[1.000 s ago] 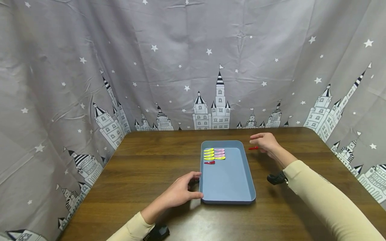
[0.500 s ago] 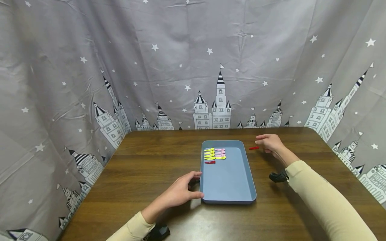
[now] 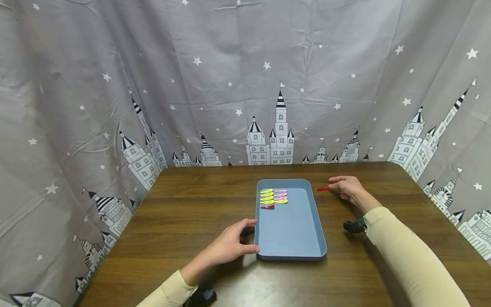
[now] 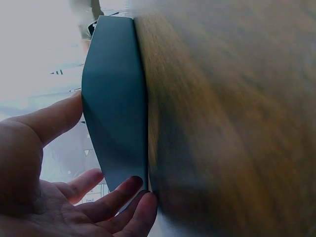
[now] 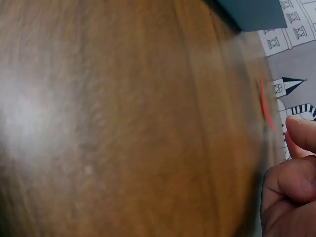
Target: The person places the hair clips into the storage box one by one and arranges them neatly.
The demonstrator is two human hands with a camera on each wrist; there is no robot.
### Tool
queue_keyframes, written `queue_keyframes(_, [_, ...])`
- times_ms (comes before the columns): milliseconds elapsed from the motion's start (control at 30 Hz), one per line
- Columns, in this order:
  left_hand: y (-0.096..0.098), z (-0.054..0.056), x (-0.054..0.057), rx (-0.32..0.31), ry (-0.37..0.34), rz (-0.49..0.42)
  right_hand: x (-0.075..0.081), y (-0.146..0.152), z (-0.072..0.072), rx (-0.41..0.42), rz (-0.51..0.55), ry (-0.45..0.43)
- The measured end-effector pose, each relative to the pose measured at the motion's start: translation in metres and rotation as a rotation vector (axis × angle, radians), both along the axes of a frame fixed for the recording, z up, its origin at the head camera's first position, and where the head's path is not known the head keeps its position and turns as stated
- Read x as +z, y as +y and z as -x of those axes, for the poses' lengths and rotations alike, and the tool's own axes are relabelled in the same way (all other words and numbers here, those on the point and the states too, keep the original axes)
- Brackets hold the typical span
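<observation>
A red hair clip [image 3: 323, 188] lies on the table just right of the tray's far end. My right hand [image 3: 346, 187] is low beside it, index finger and thumb right at the clip's near end. In the right wrist view, a small gap shows between the clip [image 5: 264, 103] and the fingertips [image 5: 295, 123]; the other fingers are bent. At the left side of the blue-grey tray [image 3: 293, 230], my left hand [image 3: 229, 243] is spread, its thumb and fingertips touching the rim and outer wall. Another red clip [image 3: 267, 207] lies inside the tray.
Several yellow clips [image 3: 266, 196] and three pink clips [image 3: 280, 195] sit in two columns at the tray's far left. The wooden table [image 3: 195, 204] ends at a grey curtain [image 3: 215, 106] printed with castles and stars.
My right hand moved right off the red clip, then lowered until its fingertips came to the clip's right end. The clip and my left hand stay put.
</observation>
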State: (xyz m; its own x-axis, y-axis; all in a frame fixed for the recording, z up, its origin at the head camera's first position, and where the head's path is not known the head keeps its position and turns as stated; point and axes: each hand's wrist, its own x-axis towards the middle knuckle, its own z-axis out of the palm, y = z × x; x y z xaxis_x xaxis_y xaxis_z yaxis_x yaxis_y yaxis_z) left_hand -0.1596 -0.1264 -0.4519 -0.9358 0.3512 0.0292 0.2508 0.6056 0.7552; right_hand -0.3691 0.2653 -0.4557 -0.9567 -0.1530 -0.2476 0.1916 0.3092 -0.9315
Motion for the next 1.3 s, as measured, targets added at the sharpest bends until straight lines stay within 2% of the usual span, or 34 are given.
queue_keyframes(167, [0.0008, 0.0000, 0.0003, 0.001, 0.002, -0.008, -0.0057, 0.0036, 0.0021, 0.026, 0.023, -0.019])
queue_keyframes(433, [-0.0005, 0.0012, -0.0001, -0.002, -0.001, -0.008, -0.0061, 0.0037, 0.0010, 0.051, -0.034, 0.006])
queue_keyframes(833, [-0.0005, 0.0011, -0.0005, -0.003, -0.003, 0.008, -0.0077, -0.0018, 0.0008, -0.008, -0.099, 0.059])
queue_keyframes(1300, [-0.0001, 0.0015, -0.0008, 0.005, -0.016, 0.011, -0.0106, -0.0027, 0.0012, -0.029, -0.183, 0.096])
